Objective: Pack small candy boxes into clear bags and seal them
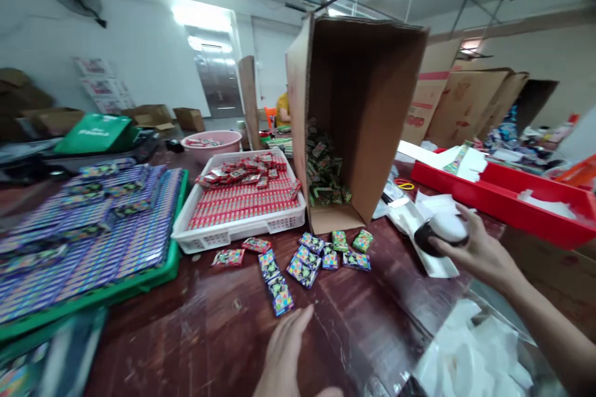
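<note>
My right hand [479, 251] is closed around a rounded black-and-white object [444, 229], whose exact kind I cannot make out. It is held over white paper strips [426, 260] at the right of the table. Low in the middle, my left hand [286, 350] holds nothing, its fingers stretched out and thumb apart. Just beyond its fingertips lie small blue-purple patterned packs [279, 294], with more blue packs [305, 265] to their right. Two green packs [362, 240] and two red packs [228, 257] rest near them on the dark red table [223, 335].
A tall cardboard box [377, 136] lies on its side, open towards me, with green packs inside. Left of it stand a white basket [242, 232] of red packs and a green tray [174, 260] of purple packs. A red bin [535, 205] and a clear bag [479, 353] are at right.
</note>
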Motion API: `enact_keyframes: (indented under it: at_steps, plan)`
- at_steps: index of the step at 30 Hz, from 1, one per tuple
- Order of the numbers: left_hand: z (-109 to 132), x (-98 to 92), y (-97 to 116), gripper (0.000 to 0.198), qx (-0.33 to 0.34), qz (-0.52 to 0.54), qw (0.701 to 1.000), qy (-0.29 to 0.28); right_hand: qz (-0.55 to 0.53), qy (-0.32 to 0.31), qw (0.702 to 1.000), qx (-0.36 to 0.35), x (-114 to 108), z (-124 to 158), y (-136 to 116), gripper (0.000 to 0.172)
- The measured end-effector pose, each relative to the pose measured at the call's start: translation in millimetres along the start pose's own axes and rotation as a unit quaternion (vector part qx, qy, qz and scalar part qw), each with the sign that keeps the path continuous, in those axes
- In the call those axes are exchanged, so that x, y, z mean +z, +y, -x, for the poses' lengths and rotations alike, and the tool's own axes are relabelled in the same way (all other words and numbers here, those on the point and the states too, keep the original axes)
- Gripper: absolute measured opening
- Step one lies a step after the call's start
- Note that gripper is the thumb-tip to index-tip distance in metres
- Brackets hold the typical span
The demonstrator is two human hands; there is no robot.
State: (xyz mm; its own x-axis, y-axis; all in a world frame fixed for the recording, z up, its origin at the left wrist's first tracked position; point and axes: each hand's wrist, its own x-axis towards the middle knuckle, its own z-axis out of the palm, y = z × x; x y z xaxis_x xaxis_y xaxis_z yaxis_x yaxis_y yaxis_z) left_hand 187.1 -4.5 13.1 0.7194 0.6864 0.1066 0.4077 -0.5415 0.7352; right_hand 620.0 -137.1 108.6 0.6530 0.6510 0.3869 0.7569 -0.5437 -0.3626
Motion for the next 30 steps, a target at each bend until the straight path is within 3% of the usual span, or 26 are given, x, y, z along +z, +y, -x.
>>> enact_keyframes:
  at_steps: [3, 5, 7, 10, 13, 16, 20, 23, 27, 28, 30]
  plan:
    - [-20.6, 0.7, 48.2, 0.110, 0.028, 0.013, 1.000, 0.004, -0.035, -0.050, 0.993, -0.099, 0.5, 46.7, -76.7, 0.103]
    - [-25.6, -4.2, 67.0, 0.112, 0.061, -0.009, 0.997, 0.038, -0.074, -0.055, 0.979, -0.184, 7.1, 83.6, -124.8, 0.095]
    - [-20.8, -12.6, 72.1, 0.105, 0.083, -0.045, 0.992, 0.081, -0.112, -0.061, 0.959, -0.252, 17.8, 117.2, -162.8, 0.090]
    - [0.7, -27.7, 60.2, 0.084, 0.085, -0.082, 0.986, 0.118, -0.156, -0.054, 0.934, -0.316, 35.0, 149.4, -200.1, 0.089]
    - [29.3, -42.2, 40.3, 0.077, 0.045, -0.080, 0.987, 0.129, -0.167, -0.075, 0.903, -0.390, 42.7, 158.1, -225.8, 0.091]
    - [56.2, -54.1, 27.9, 0.077, 0.010, -0.074, 0.988, 0.138, -0.148, -0.148, 0.887, -0.412, 38.3, 158.3, -251.9, 0.088]
    - [82.6, -66.8, 27.1, 0.071, -0.040, -0.058, 0.986, 0.152, -0.126, -0.269, 0.861, -0.413, 30.5, 166.4, -285.3, 0.056]
    - [98.0, -74.3, 23.8, 0.073, -0.048, -0.016, 0.993, 0.106, -0.121, -0.340, 0.810, -0.462, 24.3, 173.0, -300.9, 0.046]
    - [120.0, -81.0, 10.0, 0.078, -0.008, 0.033, 0.999, 0.034, -0.160, -0.420, 0.713, -0.538, 2.7, 171.5, -308.4, 0.045]
    - [125.5, -82.3, 7.6, 0.080, -0.002, 0.040, 0.999, 0.026, -0.172, -0.428, 0.702, -0.543, -3.3, 170.9, -308.9, 0.048]
    - [135.6, -85.2, 6.4, 0.088, -0.003, 0.046, 0.999, 0.025, -0.181, -0.424, 0.707, -0.536, -11.6, 172.8, -309.3, 0.058]
